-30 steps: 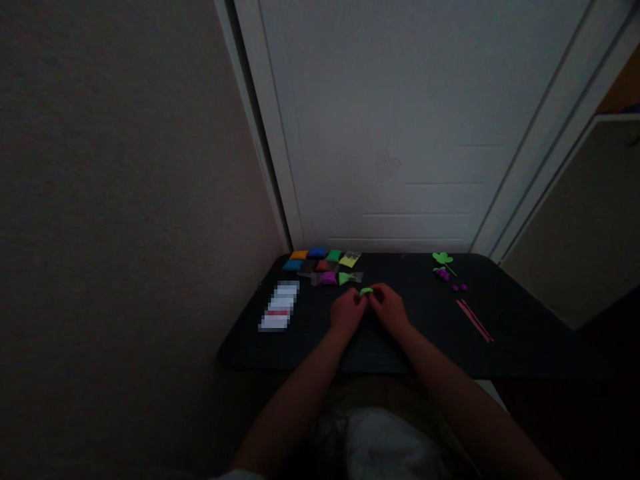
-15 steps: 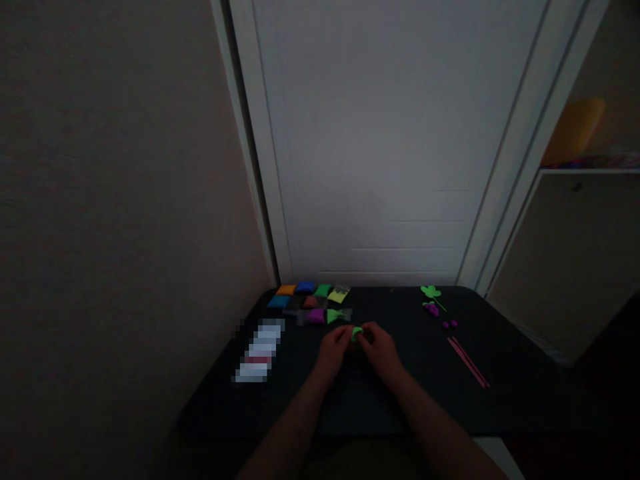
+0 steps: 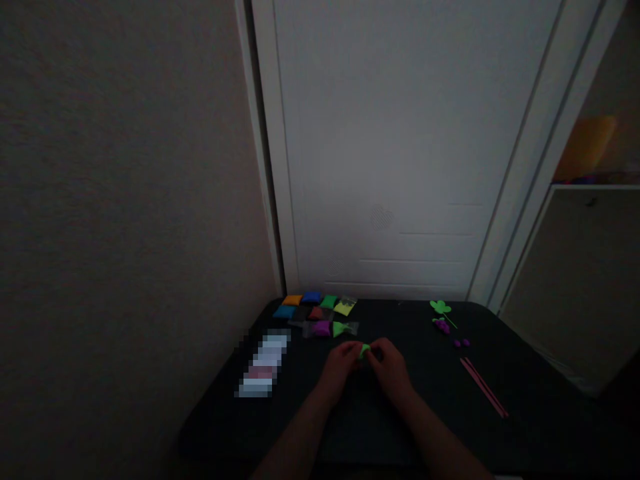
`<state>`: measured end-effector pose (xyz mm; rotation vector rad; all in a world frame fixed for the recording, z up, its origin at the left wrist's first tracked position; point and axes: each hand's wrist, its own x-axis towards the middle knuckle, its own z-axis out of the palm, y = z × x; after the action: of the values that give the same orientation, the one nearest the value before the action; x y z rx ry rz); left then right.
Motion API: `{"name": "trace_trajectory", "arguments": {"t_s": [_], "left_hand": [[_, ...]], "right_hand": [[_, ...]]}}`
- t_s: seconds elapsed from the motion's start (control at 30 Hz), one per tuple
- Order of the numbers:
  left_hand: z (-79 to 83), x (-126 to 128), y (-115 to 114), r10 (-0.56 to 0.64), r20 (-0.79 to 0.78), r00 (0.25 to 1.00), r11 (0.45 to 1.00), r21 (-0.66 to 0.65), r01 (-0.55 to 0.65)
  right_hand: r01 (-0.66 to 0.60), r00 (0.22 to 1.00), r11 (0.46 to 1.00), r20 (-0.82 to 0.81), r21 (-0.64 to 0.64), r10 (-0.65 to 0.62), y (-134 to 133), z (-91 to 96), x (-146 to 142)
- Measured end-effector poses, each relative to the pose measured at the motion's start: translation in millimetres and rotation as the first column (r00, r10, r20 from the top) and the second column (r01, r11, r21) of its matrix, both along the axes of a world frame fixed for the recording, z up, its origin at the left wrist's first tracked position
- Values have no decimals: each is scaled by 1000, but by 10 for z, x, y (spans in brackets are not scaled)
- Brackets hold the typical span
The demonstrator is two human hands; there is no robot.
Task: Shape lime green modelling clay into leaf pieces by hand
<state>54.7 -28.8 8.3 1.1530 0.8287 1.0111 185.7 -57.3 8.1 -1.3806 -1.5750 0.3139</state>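
A small piece of bright green modelling clay (image 3: 365,350) is pinched between my two hands over the middle of the dark table. My left hand (image 3: 342,365) grips it from the left, fingers closed. From the right, my right hand (image 3: 389,368) holds it with thumb and fingertips. Part of the clay is hidden by the fingers. At the right lie a green clover-like clay shape (image 3: 441,307) with a thin stem, a purple clay cluster (image 3: 442,326) with a bit of green, and two purple balls (image 3: 461,343).
Several small bags of coloured clay, among them a purple bag (image 3: 322,328) and a light green bag (image 3: 341,328), lie at the back left. A blurred-out pale rectangle (image 3: 265,365) is at the left. Two pink sticks (image 3: 483,387) rest on the right of the dark table (image 3: 400,433).
The view has tilted and shifted, so everything sits lower and slightly right. Both hands still hold the green clay, with the fingers slightly rearranged and less of it showing.
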Motion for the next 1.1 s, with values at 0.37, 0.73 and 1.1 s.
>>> {"name": "trace_trajectory", "arguments": {"t_s": [0.37,0.73,1.1], "left_hand": [[-3,7,-3,8,75,997,999,32,-11],[-22,41,-9,33,-6,999,999,21,-32],[-22,59,-13,69,79,995,997,-23,-67]], "right_hand": [[-4,1000,999,16,-32,5,-1,20,36],[-39,999,999,23,3,39,-44,57,38],[-37,999,999,11,10,37,-11,27,39]]}}
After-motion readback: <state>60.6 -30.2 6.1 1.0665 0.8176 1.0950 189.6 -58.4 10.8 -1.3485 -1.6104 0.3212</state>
